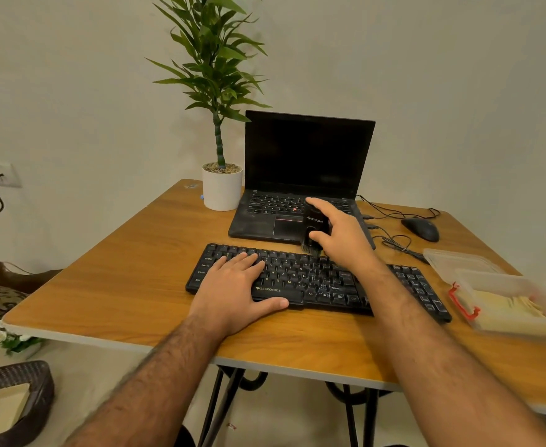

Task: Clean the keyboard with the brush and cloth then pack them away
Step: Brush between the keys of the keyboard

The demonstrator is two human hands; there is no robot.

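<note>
Two hands on the job | keyboard [316,280] lies on the table [104,285], in front of the laptop [297,188] | right hand [339,233] grips the brush [312,233], bristles on the keyboard's back edge | left hand [236,285] lies flat on the keys, fingers straight | clear box [507,291] with cloth [503,308] right of keyboard

Bare table [110,269]: open from 7 to 10 o'clock of keyboard [316,279]. Blocked: laptop [300,188] at 12, pot [221,188] at 11, cables [394,240] and mouse [421,229] at 1–2, box [503,298] at 3.
</note>
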